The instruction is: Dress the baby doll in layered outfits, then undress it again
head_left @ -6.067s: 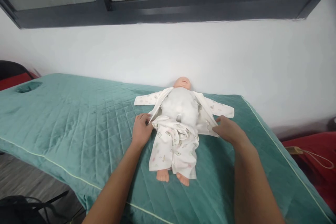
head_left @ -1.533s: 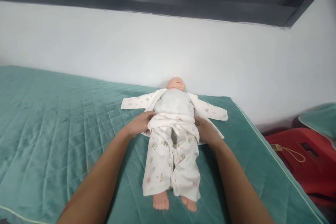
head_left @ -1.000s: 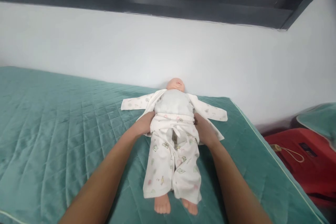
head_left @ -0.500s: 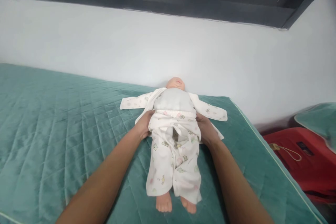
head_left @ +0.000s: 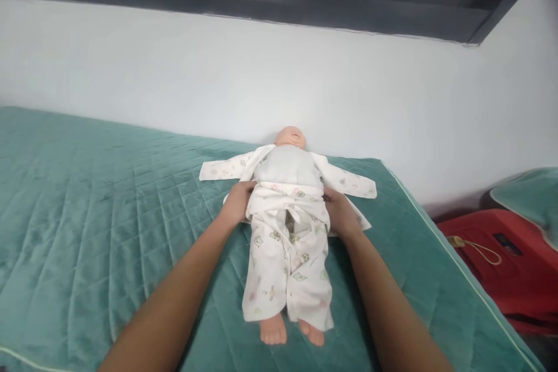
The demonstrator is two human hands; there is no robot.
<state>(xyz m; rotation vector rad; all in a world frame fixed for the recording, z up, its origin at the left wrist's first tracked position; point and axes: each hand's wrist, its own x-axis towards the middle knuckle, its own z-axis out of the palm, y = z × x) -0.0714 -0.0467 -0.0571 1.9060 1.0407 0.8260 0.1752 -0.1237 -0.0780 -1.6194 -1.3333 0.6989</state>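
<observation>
A baby doll [head_left: 288, 165] lies on its back, head by the wall and bare feet toward me. White printed trousers [head_left: 288, 256] cover its legs up to the waist, with a gap at the crotch. Its matching jacket [head_left: 351, 182] is spread open, both sleeves stretched out sideways. My left hand [head_left: 239, 202] is closed on the trousers' waistband at the doll's side, the fingertips partly hidden. On the opposite side my right hand [head_left: 340, 210] grips the same waistband, its fingers partly tucked behind the cloth.
A green quilted cover [head_left: 131, 203] lies under the doll, its piped edge running down the right. Behind stands a white wall [head_left: 218, 70] below a dark window frame [head_left: 305, 0]. A red case [head_left: 492, 267] with a cord sits at the right beyond the edge.
Both hands stay at the trousers' waist, the left having shifted slightly upward. The trouser legs and feet sit a little higher in view.
</observation>
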